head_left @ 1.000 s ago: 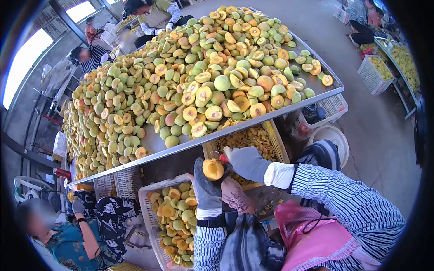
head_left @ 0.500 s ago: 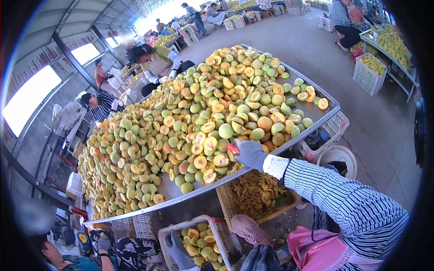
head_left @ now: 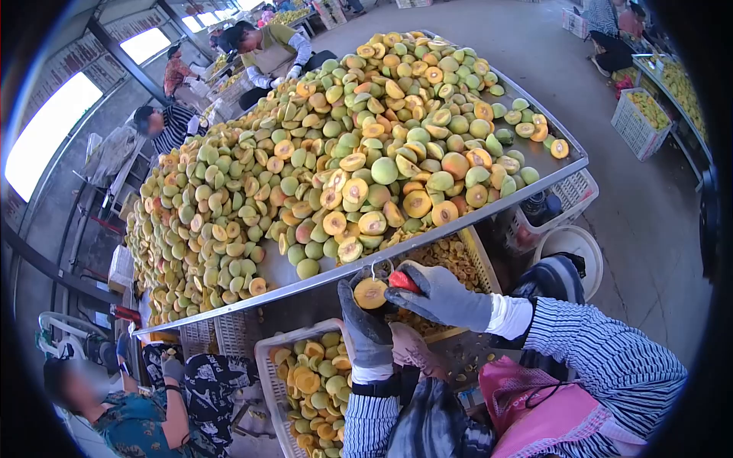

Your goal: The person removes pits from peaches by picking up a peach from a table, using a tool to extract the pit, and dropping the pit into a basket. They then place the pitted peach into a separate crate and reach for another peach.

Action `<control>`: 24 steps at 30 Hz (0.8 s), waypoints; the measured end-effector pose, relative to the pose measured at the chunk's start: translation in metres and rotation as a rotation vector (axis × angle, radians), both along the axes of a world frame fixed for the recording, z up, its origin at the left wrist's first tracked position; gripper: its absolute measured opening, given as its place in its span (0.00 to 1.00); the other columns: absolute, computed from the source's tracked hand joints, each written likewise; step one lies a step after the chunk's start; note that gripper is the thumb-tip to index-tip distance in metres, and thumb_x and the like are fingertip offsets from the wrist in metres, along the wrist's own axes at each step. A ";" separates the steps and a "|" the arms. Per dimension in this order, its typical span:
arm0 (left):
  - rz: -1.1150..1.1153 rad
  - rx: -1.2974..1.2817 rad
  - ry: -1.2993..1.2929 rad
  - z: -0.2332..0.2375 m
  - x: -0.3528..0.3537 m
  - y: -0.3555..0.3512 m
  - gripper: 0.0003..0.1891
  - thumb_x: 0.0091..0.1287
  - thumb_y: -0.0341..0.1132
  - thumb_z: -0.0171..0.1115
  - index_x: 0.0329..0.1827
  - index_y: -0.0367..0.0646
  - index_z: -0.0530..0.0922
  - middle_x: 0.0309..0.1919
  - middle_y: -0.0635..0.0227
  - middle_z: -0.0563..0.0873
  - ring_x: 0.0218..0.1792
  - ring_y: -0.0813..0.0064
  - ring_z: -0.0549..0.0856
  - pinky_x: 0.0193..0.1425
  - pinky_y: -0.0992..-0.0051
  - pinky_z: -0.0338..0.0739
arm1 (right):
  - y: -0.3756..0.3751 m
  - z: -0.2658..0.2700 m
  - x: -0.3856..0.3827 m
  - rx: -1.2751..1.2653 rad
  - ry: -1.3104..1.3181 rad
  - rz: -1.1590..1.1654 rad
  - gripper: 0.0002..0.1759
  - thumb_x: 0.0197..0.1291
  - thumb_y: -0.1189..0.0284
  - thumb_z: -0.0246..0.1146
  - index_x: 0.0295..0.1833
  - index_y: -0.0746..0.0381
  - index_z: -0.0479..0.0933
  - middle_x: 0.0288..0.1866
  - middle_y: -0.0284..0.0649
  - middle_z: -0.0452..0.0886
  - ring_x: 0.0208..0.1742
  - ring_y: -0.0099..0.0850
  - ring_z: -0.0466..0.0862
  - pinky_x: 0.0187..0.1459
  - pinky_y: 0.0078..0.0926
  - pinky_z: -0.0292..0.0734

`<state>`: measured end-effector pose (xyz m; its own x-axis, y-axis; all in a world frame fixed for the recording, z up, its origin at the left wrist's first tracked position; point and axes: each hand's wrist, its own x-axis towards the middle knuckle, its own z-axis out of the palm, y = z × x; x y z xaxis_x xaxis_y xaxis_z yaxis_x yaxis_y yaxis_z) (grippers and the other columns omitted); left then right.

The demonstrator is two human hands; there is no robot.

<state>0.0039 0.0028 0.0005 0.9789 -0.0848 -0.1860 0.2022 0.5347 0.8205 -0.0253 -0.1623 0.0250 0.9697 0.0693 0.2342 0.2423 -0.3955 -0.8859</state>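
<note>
My left hand (head_left: 368,328), in a grey glove, holds a halved yellow fruit (head_left: 370,293) with its cut face and brown stone showing. Right beside it, my gloved right hand (head_left: 450,296) is closed on a red-handled tool (head_left: 403,282); a thin metal loop shows over the fruit. Both hands are just off the front edge of a metal table (head_left: 489,217), which bears a big heap of whole and halved green-yellow fruits (head_left: 305,168). Below my left hand stands a white crate (head_left: 266,366) of fruit halves.
A yellow crate (head_left: 482,263) of scraps sits under the table edge. At right are a white bucket (head_left: 592,263) and a white basket (head_left: 576,200). Co-workers sit across the table and at lower left (head_left: 137,427). Another crate (head_left: 637,137) stands by a far table.
My left hand has come up from the crate and now holds a fruit half. My right hand has moved down from the heap with the red tool to meet it. The view has shifted.
</note>
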 end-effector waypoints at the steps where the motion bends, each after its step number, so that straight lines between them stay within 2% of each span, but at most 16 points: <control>1: 0.014 0.005 0.007 -0.001 -0.002 0.000 0.21 0.80 0.47 0.45 0.63 0.40 0.72 0.53 0.59 0.83 0.52 0.65 0.85 0.57 0.64 0.83 | 0.000 -0.006 -0.002 -0.099 0.055 0.052 0.24 0.65 0.50 0.65 0.45 0.62 0.75 0.31 0.53 0.82 0.35 0.57 0.83 0.35 0.47 0.77; 3: 0.093 0.125 -0.151 -0.009 -0.004 0.000 0.24 0.81 0.52 0.43 0.66 0.43 0.71 0.52 0.61 0.83 0.53 0.69 0.83 0.60 0.68 0.80 | 0.006 -0.019 -0.006 -0.137 0.088 0.099 0.25 0.65 0.49 0.64 0.43 0.62 0.75 0.30 0.54 0.82 0.34 0.57 0.83 0.34 0.48 0.76; 4: 0.054 0.387 -0.381 -0.019 -0.004 0.005 0.24 0.81 0.46 0.49 0.71 0.40 0.65 0.55 0.58 0.80 0.53 0.69 0.82 0.61 0.67 0.78 | 0.009 -0.024 -0.007 -0.182 0.111 0.135 0.25 0.66 0.47 0.62 0.42 0.62 0.75 0.30 0.54 0.82 0.34 0.57 0.84 0.33 0.48 0.76; 7: 0.097 0.442 -0.458 -0.044 0.000 0.014 0.26 0.79 0.40 0.54 0.74 0.39 0.59 0.58 0.56 0.78 0.54 0.68 0.80 0.62 0.67 0.77 | 0.014 -0.034 -0.007 -0.114 0.088 0.162 0.25 0.66 0.47 0.61 0.43 0.62 0.75 0.29 0.54 0.82 0.33 0.57 0.83 0.33 0.49 0.76; 11: 0.061 0.428 -0.444 -0.048 -0.003 0.015 0.29 0.78 0.40 0.56 0.76 0.40 0.57 0.58 0.56 0.78 0.53 0.67 0.80 0.61 0.68 0.77 | 0.014 -0.032 -0.009 -0.159 0.134 0.215 0.25 0.66 0.48 0.62 0.44 0.62 0.76 0.30 0.55 0.82 0.35 0.57 0.83 0.34 0.49 0.76; 13: 0.268 0.398 -0.510 -0.034 -0.007 0.003 0.25 0.76 0.40 0.58 0.71 0.38 0.64 0.53 0.59 0.81 0.50 0.70 0.80 0.58 0.69 0.78 | 0.016 -0.030 -0.012 -0.046 0.153 0.244 0.25 0.66 0.48 0.62 0.45 0.62 0.76 0.33 0.56 0.82 0.37 0.58 0.83 0.36 0.48 0.76; 14: 0.270 0.397 -0.510 -0.026 -0.006 0.002 0.25 0.76 0.40 0.58 0.71 0.38 0.64 0.53 0.59 0.81 0.50 0.70 0.80 0.58 0.69 0.78 | 0.017 -0.031 -0.012 -0.047 0.153 0.245 0.25 0.66 0.48 0.62 0.45 0.62 0.76 0.33 0.56 0.82 0.37 0.58 0.83 0.36 0.48 0.76; 16: 0.188 0.450 -0.392 -0.011 -0.005 0.004 0.19 0.74 0.39 0.60 0.60 0.35 0.73 0.48 0.62 0.83 0.47 0.72 0.81 0.55 0.70 0.78 | 0.019 -0.034 -0.014 0.036 0.131 0.206 0.25 0.66 0.49 0.62 0.45 0.63 0.76 0.35 0.56 0.82 0.39 0.59 0.83 0.37 0.47 0.76; 17: 0.188 0.450 -0.393 -0.006 -0.006 0.002 0.19 0.74 0.39 0.60 0.60 0.35 0.73 0.48 0.62 0.83 0.47 0.72 0.81 0.55 0.70 0.78 | 0.019 -0.033 -0.014 0.036 0.130 0.206 0.25 0.66 0.49 0.62 0.45 0.63 0.76 0.35 0.56 0.82 0.39 0.59 0.83 0.37 0.47 0.76; 19: 0.235 0.400 -0.360 -0.001 -0.009 -0.003 0.15 0.71 0.40 0.61 0.50 0.36 0.77 0.45 0.64 0.84 0.44 0.74 0.82 0.53 0.73 0.78 | 0.020 -0.030 -0.016 0.081 0.118 0.199 0.25 0.67 0.50 0.62 0.46 0.64 0.76 0.35 0.57 0.82 0.39 0.61 0.81 0.37 0.49 0.75; 20: 0.231 0.402 -0.360 -0.001 -0.010 -0.002 0.15 0.71 0.40 0.61 0.50 0.36 0.77 0.45 0.64 0.84 0.44 0.74 0.82 0.53 0.73 0.78 | 0.022 -0.034 -0.018 0.084 0.118 0.195 0.25 0.67 0.50 0.62 0.46 0.64 0.76 0.35 0.57 0.82 0.39 0.61 0.81 0.37 0.49 0.75; 22: 0.228 0.507 -0.400 -0.004 -0.012 0.000 0.13 0.74 0.34 0.56 0.54 0.34 0.74 0.45 0.60 0.85 0.44 0.69 0.85 0.52 0.72 0.82 | 0.026 -0.039 -0.019 0.128 0.105 0.207 0.25 0.67 0.49 0.62 0.46 0.64 0.77 0.32 0.52 0.82 0.33 0.52 0.83 0.35 0.44 0.75; 23: 0.229 0.506 -0.400 -0.009 -0.011 0.002 0.13 0.74 0.34 0.56 0.54 0.34 0.74 0.45 0.60 0.85 0.44 0.69 0.85 0.52 0.72 0.82 | 0.026 -0.040 -0.019 0.126 0.105 0.208 0.25 0.67 0.49 0.62 0.46 0.64 0.77 0.32 0.52 0.82 0.33 0.52 0.83 0.35 0.44 0.75; 24: 0.244 0.562 -0.461 -0.011 -0.010 0.003 0.14 0.73 0.37 0.58 0.53 0.34 0.75 0.44 0.59 0.85 0.43 0.69 0.85 0.51 0.72 0.81 | 0.024 -0.032 -0.020 0.270 0.253 0.306 0.25 0.68 0.48 0.61 0.45 0.63 0.78 0.29 0.46 0.81 0.30 0.42 0.82 0.33 0.38 0.74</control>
